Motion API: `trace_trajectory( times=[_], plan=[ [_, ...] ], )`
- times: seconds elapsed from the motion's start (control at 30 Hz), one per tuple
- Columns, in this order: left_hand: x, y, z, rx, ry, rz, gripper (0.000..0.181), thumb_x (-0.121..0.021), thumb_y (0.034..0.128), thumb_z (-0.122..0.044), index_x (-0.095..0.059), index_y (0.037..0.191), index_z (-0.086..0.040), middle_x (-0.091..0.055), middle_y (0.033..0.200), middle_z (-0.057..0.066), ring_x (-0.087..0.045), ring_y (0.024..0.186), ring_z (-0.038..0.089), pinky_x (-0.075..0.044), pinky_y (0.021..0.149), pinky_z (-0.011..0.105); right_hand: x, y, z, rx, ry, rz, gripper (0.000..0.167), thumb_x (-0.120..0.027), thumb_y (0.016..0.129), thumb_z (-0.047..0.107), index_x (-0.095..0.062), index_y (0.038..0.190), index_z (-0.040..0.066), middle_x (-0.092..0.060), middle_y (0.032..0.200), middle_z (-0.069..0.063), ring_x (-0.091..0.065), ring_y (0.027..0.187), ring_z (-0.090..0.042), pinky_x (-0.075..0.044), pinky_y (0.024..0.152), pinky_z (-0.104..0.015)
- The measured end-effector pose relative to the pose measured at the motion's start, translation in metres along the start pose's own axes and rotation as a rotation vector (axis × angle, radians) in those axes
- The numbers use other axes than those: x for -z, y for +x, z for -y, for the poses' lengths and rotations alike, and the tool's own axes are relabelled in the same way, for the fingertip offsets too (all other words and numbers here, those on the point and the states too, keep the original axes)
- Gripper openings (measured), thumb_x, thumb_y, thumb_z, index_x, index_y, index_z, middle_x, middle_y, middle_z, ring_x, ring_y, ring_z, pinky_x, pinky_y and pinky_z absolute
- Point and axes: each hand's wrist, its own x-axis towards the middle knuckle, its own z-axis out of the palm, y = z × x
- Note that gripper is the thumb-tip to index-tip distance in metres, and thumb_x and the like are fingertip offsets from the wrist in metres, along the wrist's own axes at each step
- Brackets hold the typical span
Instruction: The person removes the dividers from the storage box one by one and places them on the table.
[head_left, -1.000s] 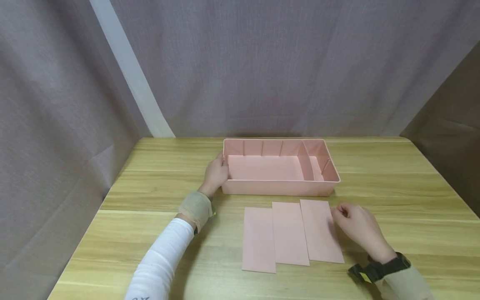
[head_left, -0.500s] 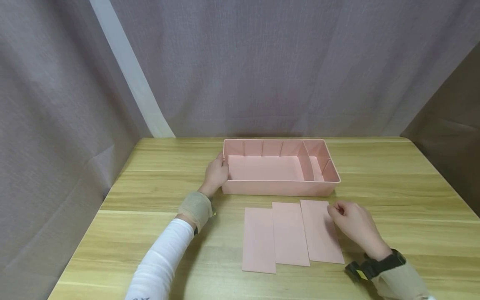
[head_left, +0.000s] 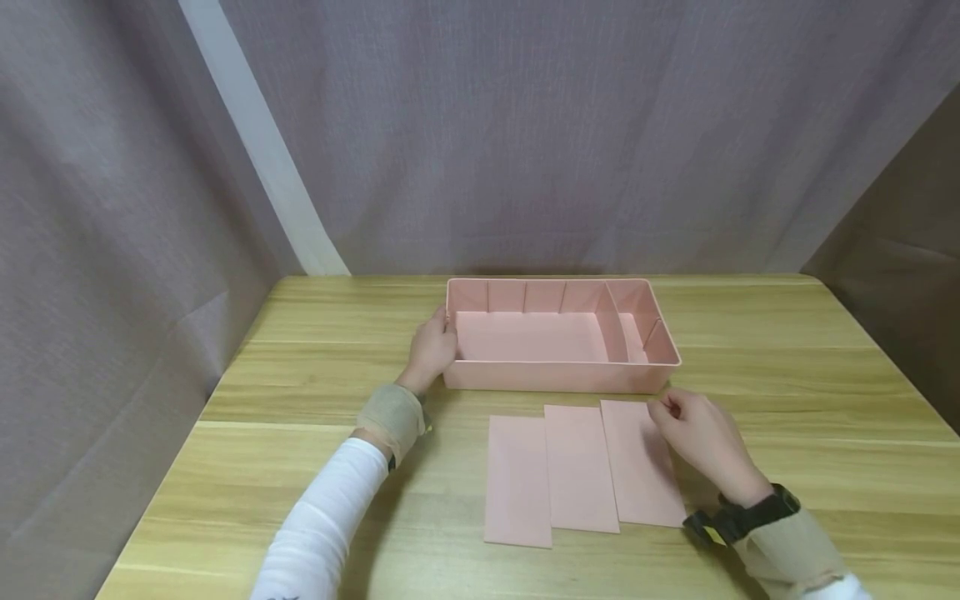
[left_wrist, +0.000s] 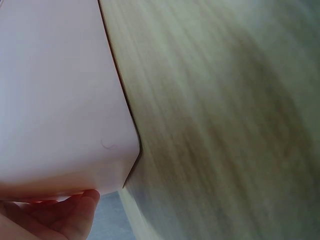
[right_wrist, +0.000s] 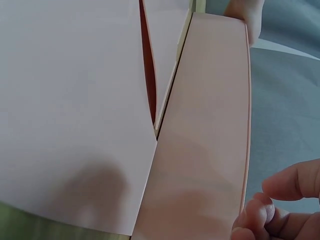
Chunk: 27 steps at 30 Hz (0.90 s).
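Observation:
A pink box (head_left: pixel 555 377) with one upright divider (head_left: pixel 613 323) toward its right end lies on the table. My left hand (head_left: pixel 431 346) grips the box's left end; the left wrist view shows its fingers (left_wrist: pixel 75 212) against the box wall (left_wrist: pixel 60 90). Three flat pink panels (head_left: pixel 517 483) (head_left: pixel 581 471) (head_left: pixel 641 467) lie side by side in front of the box, edges close or overlapping. Over the upper right corner of the rightmost panel is my right hand (head_left: pixel 701 437), its fingers loosely curled and holding nothing, thumb and fingertips (right_wrist: pixel 262 210) apart in the right wrist view.
The wooden table (head_left: pixel 300 400) extends around the box and panels. A grey curtain (head_left: pixel 525 133) hangs behind the table's back edge, with curtain also at the left. A darker brown cloth (head_left: pixel 900 250) hangs at the right.
My right hand has moved left and a little toward the box, from beside the rightmost panel to over its corner. The left hand, box and panels look unmoved.

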Motion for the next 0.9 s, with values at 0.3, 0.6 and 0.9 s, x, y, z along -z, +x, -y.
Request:
trace_trajectory(
  times=[0.3,0.6,0.9],
  plan=[
    [0.000,0.000,0.000,-0.004,0.002,0.007,0.037,-0.032,0.0941,-0.017,-0.043,0.127,-0.004,-0.055,0.118,0.018,-0.053,0.106,0.032,-0.042,0.089,0.045,0.001,0.006,0.002,0.047,-0.020,-0.041,0.031,-0.043,0.089,0.025,-0.048,0.064,0.007,-0.041,0.054,-0.001,-0.038,0.051,-0.014,-0.027,0.046,-0.024],
    [0.001,-0.001,-0.001,-0.004,0.004,0.008,0.038,-0.032,0.0942,-0.018,-0.042,0.129,-0.005,-0.055,0.120,0.017,-0.051,0.109,0.033,-0.041,0.091,0.045,0.002,0.011,0.002,0.028,-0.003,-0.032,0.028,-0.043,0.089,0.024,-0.049,0.068,0.006,-0.045,0.056,-0.003,-0.041,0.052,-0.016,-0.029,0.047,-0.025],
    [0.000,-0.001,0.000,-0.001,-0.001,0.008,0.041,-0.032,0.0939,-0.019,-0.039,0.132,-0.007,-0.054,0.122,0.016,-0.050,0.112,0.032,-0.039,0.093,0.045,0.004,0.017,0.004,0.052,0.006,-0.075,0.030,-0.042,0.090,0.024,-0.048,0.067,0.005,-0.042,0.056,-0.002,-0.039,0.052,-0.016,-0.028,0.047,-0.025]
  ],
)
